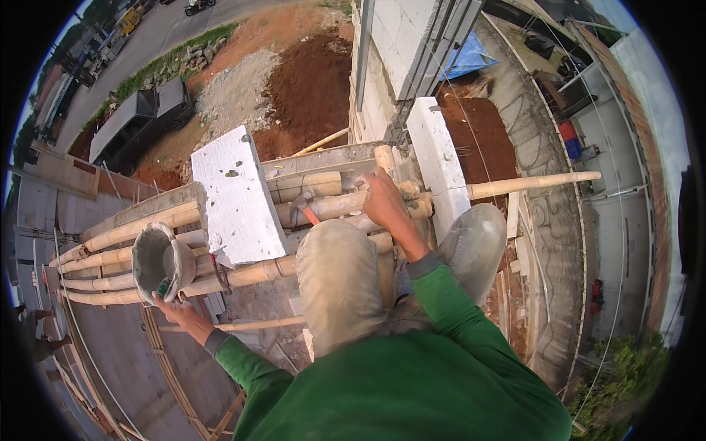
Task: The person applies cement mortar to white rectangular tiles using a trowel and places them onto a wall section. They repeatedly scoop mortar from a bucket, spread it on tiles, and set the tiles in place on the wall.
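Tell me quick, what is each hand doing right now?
Left hand: closed on the rim of a grey bucket.
Right hand: pressed down on the bamboo poles of the scaffold, gripping one.

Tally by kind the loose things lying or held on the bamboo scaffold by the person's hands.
White building blocks: 2, one flat on the poles, one on edge by the wall
Mortar-crusted bucket: 1, its rim gripped by the left hand
Hammer with orange handle: 1, near the right hand, which rests on the bamboo poles
Total: 4
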The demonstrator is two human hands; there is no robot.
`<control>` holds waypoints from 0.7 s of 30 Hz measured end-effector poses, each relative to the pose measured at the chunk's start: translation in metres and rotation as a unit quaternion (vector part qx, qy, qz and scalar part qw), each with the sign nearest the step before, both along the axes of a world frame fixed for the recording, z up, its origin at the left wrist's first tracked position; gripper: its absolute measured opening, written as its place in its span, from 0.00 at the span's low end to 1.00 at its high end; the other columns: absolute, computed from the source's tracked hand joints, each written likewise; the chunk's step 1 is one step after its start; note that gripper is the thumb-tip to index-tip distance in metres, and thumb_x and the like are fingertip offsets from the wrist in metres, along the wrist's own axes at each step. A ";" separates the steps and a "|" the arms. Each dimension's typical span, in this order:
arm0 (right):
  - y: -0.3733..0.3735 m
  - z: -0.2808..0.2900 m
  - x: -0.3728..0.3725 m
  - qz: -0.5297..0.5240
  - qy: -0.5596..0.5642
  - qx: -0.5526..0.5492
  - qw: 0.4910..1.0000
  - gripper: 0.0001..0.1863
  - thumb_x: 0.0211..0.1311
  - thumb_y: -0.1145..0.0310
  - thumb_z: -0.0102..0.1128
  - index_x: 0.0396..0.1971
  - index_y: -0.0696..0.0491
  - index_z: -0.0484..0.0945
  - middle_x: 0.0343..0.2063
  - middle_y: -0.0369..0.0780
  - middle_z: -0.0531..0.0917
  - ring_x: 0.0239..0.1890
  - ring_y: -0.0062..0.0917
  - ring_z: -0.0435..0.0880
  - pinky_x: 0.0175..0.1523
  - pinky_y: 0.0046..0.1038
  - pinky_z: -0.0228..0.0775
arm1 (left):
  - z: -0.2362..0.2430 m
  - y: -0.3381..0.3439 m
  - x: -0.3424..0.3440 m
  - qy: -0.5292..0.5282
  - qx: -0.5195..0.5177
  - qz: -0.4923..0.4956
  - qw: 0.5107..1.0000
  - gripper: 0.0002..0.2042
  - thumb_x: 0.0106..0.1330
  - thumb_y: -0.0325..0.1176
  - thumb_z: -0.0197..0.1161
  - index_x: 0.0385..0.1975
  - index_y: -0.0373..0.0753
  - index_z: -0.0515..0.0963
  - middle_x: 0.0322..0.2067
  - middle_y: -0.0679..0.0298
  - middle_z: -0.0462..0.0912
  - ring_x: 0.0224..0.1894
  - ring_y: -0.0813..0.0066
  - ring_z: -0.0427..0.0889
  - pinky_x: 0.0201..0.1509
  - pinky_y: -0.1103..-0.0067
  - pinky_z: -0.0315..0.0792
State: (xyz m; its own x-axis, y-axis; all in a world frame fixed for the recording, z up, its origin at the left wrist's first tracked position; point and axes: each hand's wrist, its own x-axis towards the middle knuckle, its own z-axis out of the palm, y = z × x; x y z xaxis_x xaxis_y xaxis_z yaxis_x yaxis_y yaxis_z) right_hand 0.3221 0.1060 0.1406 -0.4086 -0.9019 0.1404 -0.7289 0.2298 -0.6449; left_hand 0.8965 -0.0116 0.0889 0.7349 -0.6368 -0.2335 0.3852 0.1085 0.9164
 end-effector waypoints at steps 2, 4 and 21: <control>0.019 0.026 -0.023 -0.043 0.013 0.064 0.997 0.15 0.59 0.78 0.60 0.47 0.57 0.83 0.40 0.54 0.85 0.49 0.53 0.83 0.56 0.48 0.74 | -0.022 0.003 0.007 -0.208 -0.016 -0.037 0.977 0.25 0.69 0.35 0.68 0.63 0.31 0.74 0.55 0.53 0.83 0.58 0.56 0.80 0.56 0.65 0.74; 0.047 0.051 -0.052 -0.074 0.033 0.131 0.988 0.16 0.58 0.77 0.62 0.47 0.57 0.83 0.38 0.51 0.85 0.48 0.52 0.83 0.56 0.48 0.73 | -0.050 0.002 0.018 -0.294 -0.053 -0.054 0.953 0.22 0.70 0.30 0.65 0.63 0.32 0.76 0.52 0.53 0.85 0.57 0.57 0.81 0.60 0.64 0.75; 0.134 0.090 -0.089 -0.080 0.254 0.222 0.938 0.16 0.67 0.61 0.64 0.32 0.62 0.84 0.35 0.55 0.85 0.43 0.53 0.82 0.52 0.50 0.70 | -0.076 -0.052 0.092 0.206 -0.134 0.038 0.969 0.17 0.59 0.27 0.69 0.49 0.37 0.79 0.47 0.57 0.84 0.42 0.51 0.86 0.51 0.55 0.83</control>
State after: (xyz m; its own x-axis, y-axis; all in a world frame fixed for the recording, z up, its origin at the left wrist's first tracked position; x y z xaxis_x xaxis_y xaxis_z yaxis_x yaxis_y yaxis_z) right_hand 0.2329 0.2404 0.2305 -0.5266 -0.8499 -0.0214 -0.8490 0.5270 -0.0388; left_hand 0.9881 -0.0640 0.0126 0.6619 -0.6626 -0.3506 0.6938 0.3643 0.6212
